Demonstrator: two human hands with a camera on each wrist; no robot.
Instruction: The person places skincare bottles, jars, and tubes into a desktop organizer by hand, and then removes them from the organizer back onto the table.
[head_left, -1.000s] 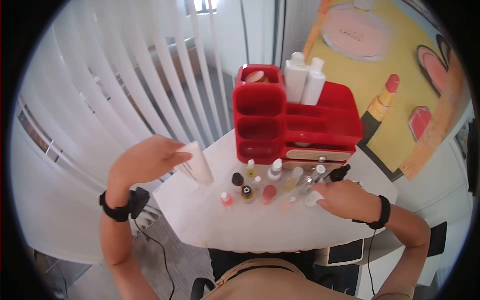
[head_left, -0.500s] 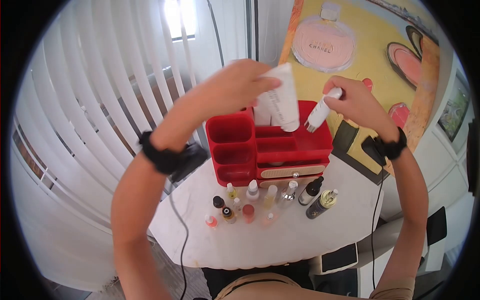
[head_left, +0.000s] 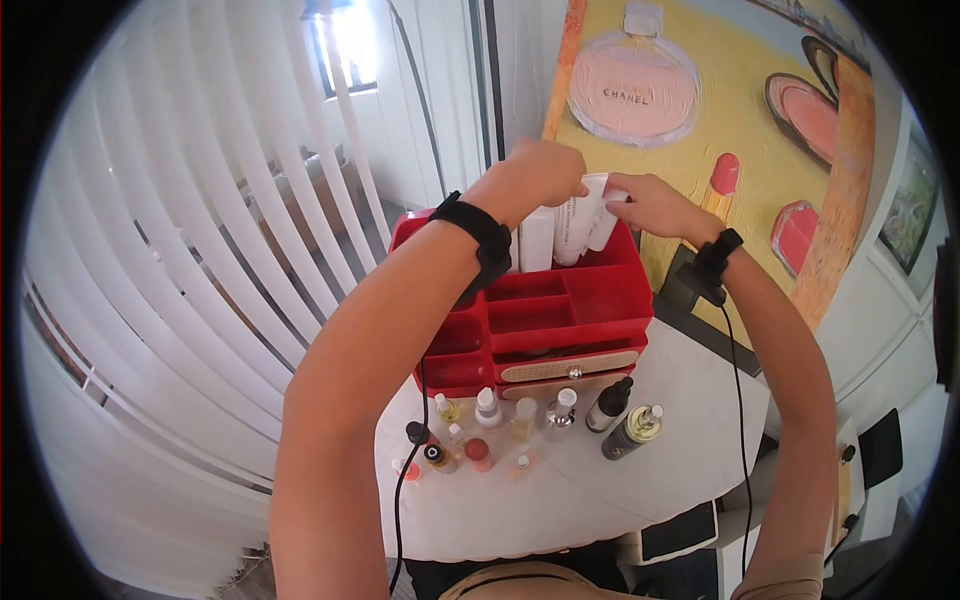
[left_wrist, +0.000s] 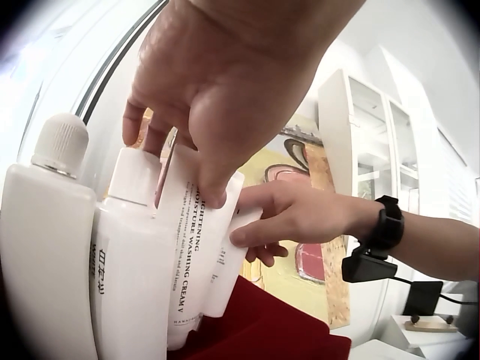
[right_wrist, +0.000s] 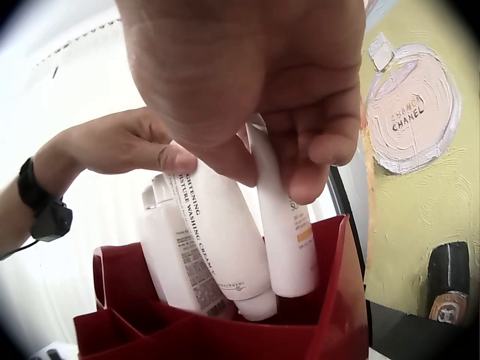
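Both hands are up at the back of the red makeup organizer (head_left: 560,310), working in its rear compartment where the tall white stuff stands. The left hand (head_left: 540,175) is pinching the top of a white cream tube (left_wrist: 196,247), thumb on the front and fingers curled over the back edge; the tube stands cap-down in the compartment, and the printing on it reads something like "washing cream". The right hand (head_left: 645,205) has its fingers curled round a smaller white tube (right_wrist: 283,232) just to the right of the first one, also cap-down and touching it, with its lower end down inside the red wall (right_wrist: 341,300). To the left of the cream tube, in the same compartment, are two white bottles (left_wrist: 52,247) standing upright and pressed against each other. In front of the organizer, a bunch of little bottles (head_left: 500,420) sits on the white table (head_left: 560,500): small clear and pink ones in a cluster, plus two darker spray bottles (head_left: 625,425) lying tilted off to the right. The organizer has a beige drawer front (head_left: 570,366) low down. Behind it all leans a yellow painting (head_left: 700,130) with a Chanel perfume bottle and a lipstick on it, and vertical blinds (head_left: 200,250) fill the left side.
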